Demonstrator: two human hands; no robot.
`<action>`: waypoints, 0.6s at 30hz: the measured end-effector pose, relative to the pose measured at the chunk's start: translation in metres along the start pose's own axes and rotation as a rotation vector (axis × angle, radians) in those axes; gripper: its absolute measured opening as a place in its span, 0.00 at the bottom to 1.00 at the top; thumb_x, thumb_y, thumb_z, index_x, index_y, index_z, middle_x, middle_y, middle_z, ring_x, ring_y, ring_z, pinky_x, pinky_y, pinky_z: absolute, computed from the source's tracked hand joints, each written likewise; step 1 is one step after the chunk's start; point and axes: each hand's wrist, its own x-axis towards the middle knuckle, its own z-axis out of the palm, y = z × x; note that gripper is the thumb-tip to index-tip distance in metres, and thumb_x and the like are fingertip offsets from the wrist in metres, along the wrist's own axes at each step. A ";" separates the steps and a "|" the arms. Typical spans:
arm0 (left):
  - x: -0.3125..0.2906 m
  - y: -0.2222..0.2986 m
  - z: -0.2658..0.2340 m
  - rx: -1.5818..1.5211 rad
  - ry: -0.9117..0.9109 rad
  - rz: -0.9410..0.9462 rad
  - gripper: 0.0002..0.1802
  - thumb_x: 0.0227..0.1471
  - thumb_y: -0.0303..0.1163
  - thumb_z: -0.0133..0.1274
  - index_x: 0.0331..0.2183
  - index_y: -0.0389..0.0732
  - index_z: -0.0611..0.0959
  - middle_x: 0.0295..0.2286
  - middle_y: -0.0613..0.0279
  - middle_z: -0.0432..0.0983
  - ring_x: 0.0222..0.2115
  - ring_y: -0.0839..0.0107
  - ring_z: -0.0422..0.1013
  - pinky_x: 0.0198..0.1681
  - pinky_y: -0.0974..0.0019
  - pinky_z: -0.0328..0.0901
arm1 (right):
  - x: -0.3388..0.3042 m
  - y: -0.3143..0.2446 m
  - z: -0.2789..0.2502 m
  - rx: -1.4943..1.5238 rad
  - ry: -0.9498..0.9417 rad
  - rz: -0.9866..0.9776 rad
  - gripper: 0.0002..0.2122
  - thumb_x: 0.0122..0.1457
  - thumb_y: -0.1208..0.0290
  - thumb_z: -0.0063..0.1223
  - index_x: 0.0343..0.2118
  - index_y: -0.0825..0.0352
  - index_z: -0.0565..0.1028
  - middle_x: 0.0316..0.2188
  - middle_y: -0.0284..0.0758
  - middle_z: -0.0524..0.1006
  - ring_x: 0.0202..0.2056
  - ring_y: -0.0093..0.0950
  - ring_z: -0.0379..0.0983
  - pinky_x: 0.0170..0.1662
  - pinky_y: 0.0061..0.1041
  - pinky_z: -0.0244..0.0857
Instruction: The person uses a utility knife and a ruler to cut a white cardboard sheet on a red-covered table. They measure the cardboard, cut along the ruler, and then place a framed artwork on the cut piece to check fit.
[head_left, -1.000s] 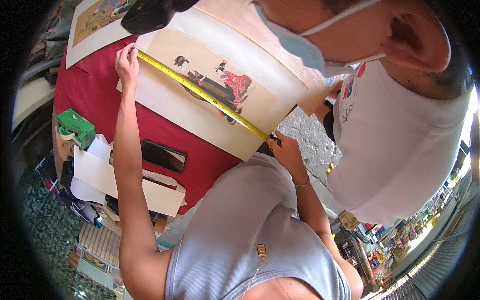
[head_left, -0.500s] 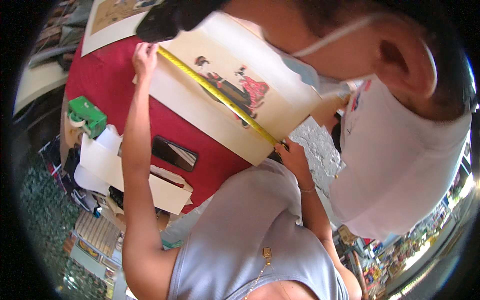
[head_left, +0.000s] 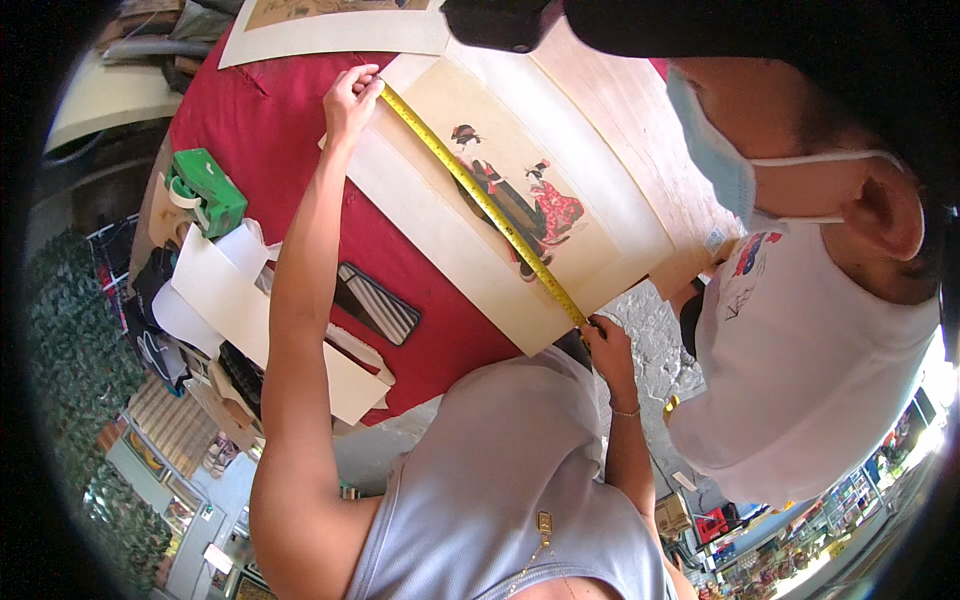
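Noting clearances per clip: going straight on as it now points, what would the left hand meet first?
Past a strip of red cloth, the left hand would likely meet the upper print's white border, though depth is unclear here.

Head-worn fisheye camera looks down on both hands (head_left: 351, 106) (head_left: 610, 354).

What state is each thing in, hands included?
Red cloth: spread out
Print: lying flat
Second print: flat, partly out of frame
Tape measure: pulled out across the print
Left hand: pinching the tape's far end
Right hand: gripping its near end
Phone: lying on the cloth
Face mask: being worn
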 end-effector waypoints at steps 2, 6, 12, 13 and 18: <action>0.000 -0.001 0.000 0.019 -0.038 -0.001 0.13 0.48 0.27 0.58 0.40 0.42 0.83 0.29 0.66 0.75 0.28 0.78 0.70 0.33 0.72 0.68 | 0.004 0.012 0.003 -0.002 0.017 -0.032 0.17 0.55 0.63 0.51 0.42 0.70 0.77 0.35 0.48 0.79 0.39 0.41 0.77 0.44 0.32 0.68; 0.002 0.000 -0.002 -0.010 -0.061 0.001 0.15 0.48 0.27 0.59 0.42 0.45 0.83 0.29 0.67 0.74 0.29 0.78 0.69 0.34 0.73 0.67 | 0.011 0.025 0.005 -0.011 0.025 -0.107 0.15 0.56 0.63 0.50 0.40 0.68 0.78 0.33 0.46 0.80 0.37 0.39 0.78 0.42 0.31 0.69; 0.003 -0.004 -0.001 0.103 -0.098 0.108 0.15 0.48 0.28 0.56 0.40 0.54 0.84 0.26 0.66 0.71 0.28 0.72 0.70 0.33 0.68 0.68 | 0.008 0.011 0.003 -0.003 0.000 -0.020 0.14 0.56 0.62 0.51 0.37 0.69 0.78 0.29 0.45 0.80 0.31 0.38 0.79 0.37 0.33 0.70; 0.003 -0.004 -0.002 0.113 -0.109 0.126 0.15 0.48 0.28 0.56 0.40 0.54 0.84 0.26 0.66 0.71 0.28 0.73 0.69 0.33 0.68 0.68 | 0.009 0.012 0.004 -0.024 0.015 -0.043 0.14 0.56 0.62 0.52 0.37 0.69 0.78 0.29 0.45 0.80 0.31 0.37 0.79 0.37 0.33 0.70; 0.005 -0.002 -0.005 0.116 -0.144 0.160 0.15 0.49 0.28 0.56 0.40 0.56 0.85 0.25 0.67 0.70 0.28 0.73 0.69 0.33 0.69 0.68 | 0.008 0.007 0.003 -0.028 0.025 -0.048 0.13 0.56 0.63 0.52 0.36 0.68 0.79 0.29 0.45 0.80 0.29 0.36 0.80 0.37 0.33 0.70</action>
